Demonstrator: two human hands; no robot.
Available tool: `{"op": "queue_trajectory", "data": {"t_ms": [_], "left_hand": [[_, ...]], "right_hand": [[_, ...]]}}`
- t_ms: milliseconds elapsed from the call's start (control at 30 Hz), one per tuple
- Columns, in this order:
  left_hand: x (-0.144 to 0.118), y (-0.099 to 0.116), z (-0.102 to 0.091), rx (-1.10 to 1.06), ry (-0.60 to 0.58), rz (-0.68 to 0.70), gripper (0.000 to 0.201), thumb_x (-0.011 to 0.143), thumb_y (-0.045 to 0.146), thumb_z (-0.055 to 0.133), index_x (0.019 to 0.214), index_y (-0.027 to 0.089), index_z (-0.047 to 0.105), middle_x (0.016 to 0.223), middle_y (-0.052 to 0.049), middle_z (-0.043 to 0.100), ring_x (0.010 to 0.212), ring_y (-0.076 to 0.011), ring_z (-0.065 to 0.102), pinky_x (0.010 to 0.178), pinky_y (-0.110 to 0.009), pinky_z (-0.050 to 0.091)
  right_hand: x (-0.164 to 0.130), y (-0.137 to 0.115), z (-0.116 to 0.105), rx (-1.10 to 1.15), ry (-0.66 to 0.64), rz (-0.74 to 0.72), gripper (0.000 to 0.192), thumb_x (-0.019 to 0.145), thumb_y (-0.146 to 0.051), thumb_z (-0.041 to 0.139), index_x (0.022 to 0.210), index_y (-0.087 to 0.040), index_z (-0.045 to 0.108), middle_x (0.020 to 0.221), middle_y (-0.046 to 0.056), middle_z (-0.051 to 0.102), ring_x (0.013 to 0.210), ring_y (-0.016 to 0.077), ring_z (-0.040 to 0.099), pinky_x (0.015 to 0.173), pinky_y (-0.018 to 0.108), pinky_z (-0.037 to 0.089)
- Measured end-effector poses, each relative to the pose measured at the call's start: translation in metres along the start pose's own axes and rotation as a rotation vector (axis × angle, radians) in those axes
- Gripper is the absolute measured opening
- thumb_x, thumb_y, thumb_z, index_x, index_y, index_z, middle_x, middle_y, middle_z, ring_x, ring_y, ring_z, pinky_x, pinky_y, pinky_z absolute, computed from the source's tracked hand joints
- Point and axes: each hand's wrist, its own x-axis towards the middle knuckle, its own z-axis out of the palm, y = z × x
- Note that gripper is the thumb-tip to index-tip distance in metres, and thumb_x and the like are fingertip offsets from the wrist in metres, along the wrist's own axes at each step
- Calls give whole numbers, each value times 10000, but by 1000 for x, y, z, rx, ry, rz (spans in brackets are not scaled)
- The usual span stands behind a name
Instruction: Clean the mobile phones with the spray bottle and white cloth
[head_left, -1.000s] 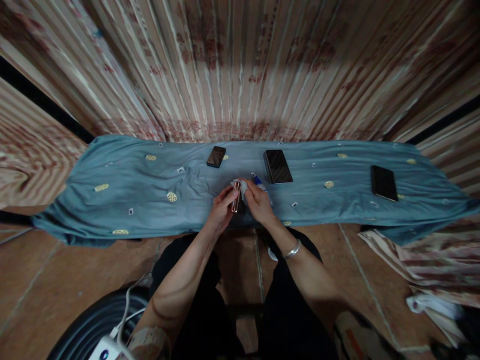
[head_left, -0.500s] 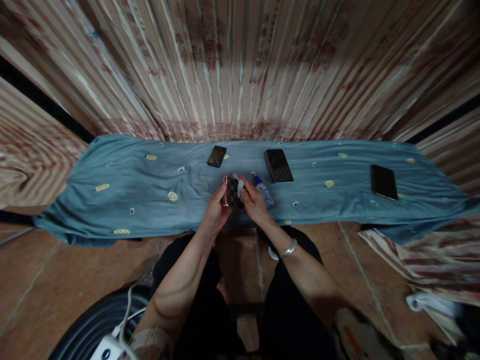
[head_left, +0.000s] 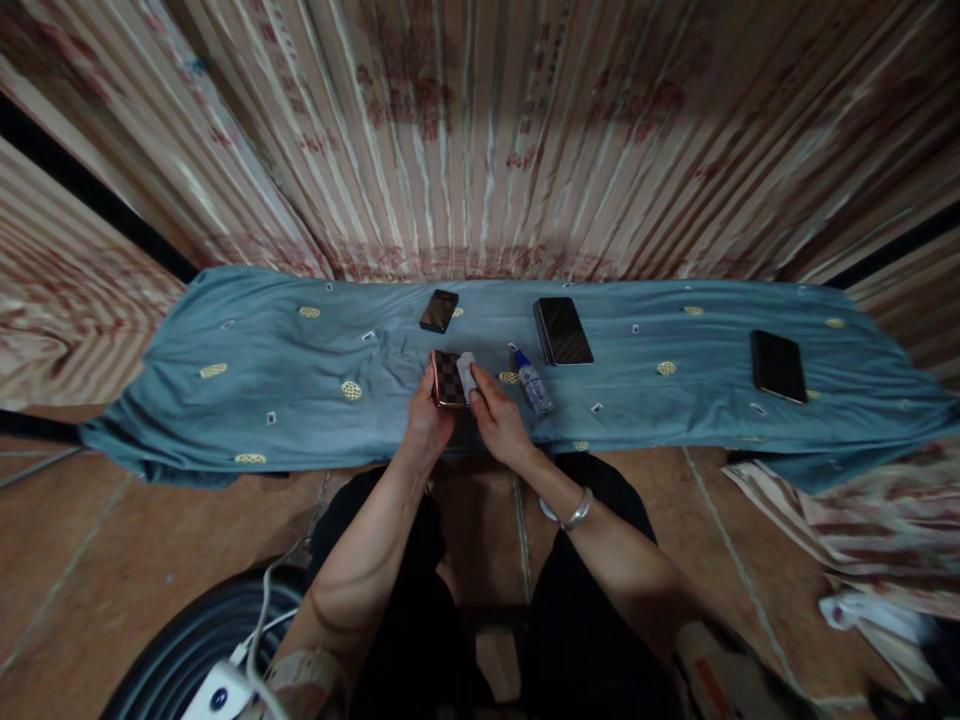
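My left hand (head_left: 430,415) is closed round the left side of a phone-sized flat item with a brown checkered face and a shiny rose-gold edge, which looks like a cased phone (head_left: 447,379). In my right hand (head_left: 499,412) a small grey cloth (head_left: 466,376) is pinched and pressed against the right part of that checkered face. Just right of my right hand lies a clear bottle with a blue top (head_left: 533,384), on its side on the blue-green cloth cover (head_left: 405,420). My fingers partly hide the phone's lower edge.
A small dark flat device (head_left: 439,310) lies behind my hands. Two stacked dark tablets (head_left: 565,331) are right of it, and another dark tablet (head_left: 778,366) lies far right. Striped curtains (head_left: 480,150) hang behind. A white power strip (head_left: 219,692) rests at lower left.
The checkered phone has turned and tilted so more of its face shows, shifting slightly left. My right hand has moved the grey cloth left and over its face.
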Motion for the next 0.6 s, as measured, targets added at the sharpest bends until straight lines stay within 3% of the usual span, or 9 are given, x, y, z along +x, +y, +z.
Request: {"op": "queue_trajectory", "data": {"t_ms": [233,367,600], "left_hand": [[6,5,-1,-3,0,67,287,988,246,436,971,176,715,982,-68,763,1144,-202,661,1076,-330,469],[8,8,-1,-32,28,58,311,997,232,416,895,160,701,871,-66,743,1056,-206,689,1051,-362,490],[13,7,-6,-14,0,-18,323,1007,276,399,955,139,687,909,-85,732,978,-192,698,998,-355,517]], "right_hand": [[-5,-3,-5,-10,-28,-15,458,997,-275,449,1447,-256,533,1453,44,597,1356,230,557,1160,452,443],[-8,-3,-7,-21,-35,-5,454,960,-236,516,1410,-248,573,1395,57,646,1294,232,613,1122,429,482],[-4,-4,-17,-171,-53,-122,378,949,-211,549,1308,-207,665,1349,107,665,1255,241,620,1115,424,485]]}}
